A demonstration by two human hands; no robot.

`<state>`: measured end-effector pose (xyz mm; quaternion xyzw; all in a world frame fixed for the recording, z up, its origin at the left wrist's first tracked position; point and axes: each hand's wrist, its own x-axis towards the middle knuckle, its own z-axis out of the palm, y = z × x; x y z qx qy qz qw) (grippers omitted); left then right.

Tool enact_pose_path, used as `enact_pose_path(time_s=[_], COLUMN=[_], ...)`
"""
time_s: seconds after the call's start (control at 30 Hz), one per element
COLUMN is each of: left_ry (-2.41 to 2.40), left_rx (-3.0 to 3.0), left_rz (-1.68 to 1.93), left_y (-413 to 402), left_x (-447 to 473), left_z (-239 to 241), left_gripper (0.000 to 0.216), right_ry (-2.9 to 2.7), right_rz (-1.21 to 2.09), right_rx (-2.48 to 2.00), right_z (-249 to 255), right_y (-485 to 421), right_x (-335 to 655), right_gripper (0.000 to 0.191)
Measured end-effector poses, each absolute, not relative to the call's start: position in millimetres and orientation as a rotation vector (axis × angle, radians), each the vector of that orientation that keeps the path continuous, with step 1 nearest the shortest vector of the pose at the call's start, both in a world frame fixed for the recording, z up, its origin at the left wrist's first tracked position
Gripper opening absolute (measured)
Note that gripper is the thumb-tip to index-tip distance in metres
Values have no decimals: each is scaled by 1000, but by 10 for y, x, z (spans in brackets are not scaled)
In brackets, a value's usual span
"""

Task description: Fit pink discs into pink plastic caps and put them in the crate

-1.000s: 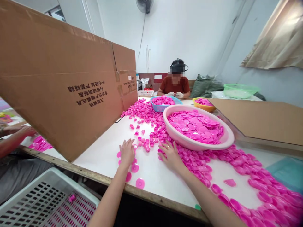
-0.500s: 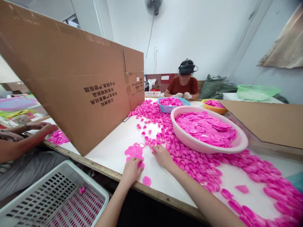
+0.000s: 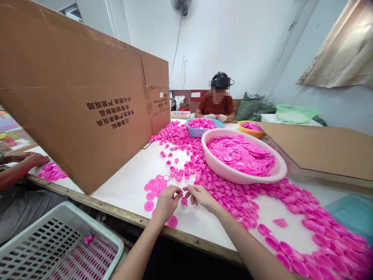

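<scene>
My left hand pinches a thin pink plastic disc, seen nearly edge-on, between thumb and forefinger. Facing it, my right hand has its fingers curled, and its fingertips meet the disc's right side. What the right fingers grip is not clear. Just below the fingertips shows a small pink plastic cup; whether it hangs from the fingers or rests on the table cannot be told. Loose flat pink discs lie beside my left hand. A heap of pink cups spreads to the right of my right hand.
A pink basin full of discs stands on the white table. Cardboard rises at left; a lower cardboard piece lies right. A pale basket sits below the table edge. One co-worker sits opposite; another's hand shows left.
My left hand has lifted off the discs with one in its fingers. My right hand has come away from the cups to meet it. The view has turned slightly right.
</scene>
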<state>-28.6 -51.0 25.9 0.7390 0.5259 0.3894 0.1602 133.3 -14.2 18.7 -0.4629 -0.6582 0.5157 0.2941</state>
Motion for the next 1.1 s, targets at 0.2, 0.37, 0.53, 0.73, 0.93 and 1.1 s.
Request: enact_pose_path(time_s=[0.2,0.37,0.53,0.73,0.93,1.1], left_ry=[1362,1472,1567,1600,1816,2007], left_rx=[1683,1431,1632,1637,1780,2124], left_rz=[1215,1024,917,799,497,513], left_y=[-472,-381,-356,-351,-40,74], left_x=[-186,-211,-175,-254,-163,84], left_z=[147,-40,-67,-108,37,51], left_gripper=[26,35,28,27,38,25], right_ry=[-1450,-1481,-1512,-1536,-1431,-1392], right_rz=[1529,1534,1511,1690,1705,1764], right_rx=[-1067,-1175,-1348,-1484,-1526,-1473], right_z=[85,-78,-111,-108,-90,-116], right_y=[-132,-108,-120,-119,-141,-122], right_x=[1301,1245,1242,1239,1196,1225], right_gripper=[30,22,19,9,5,7])
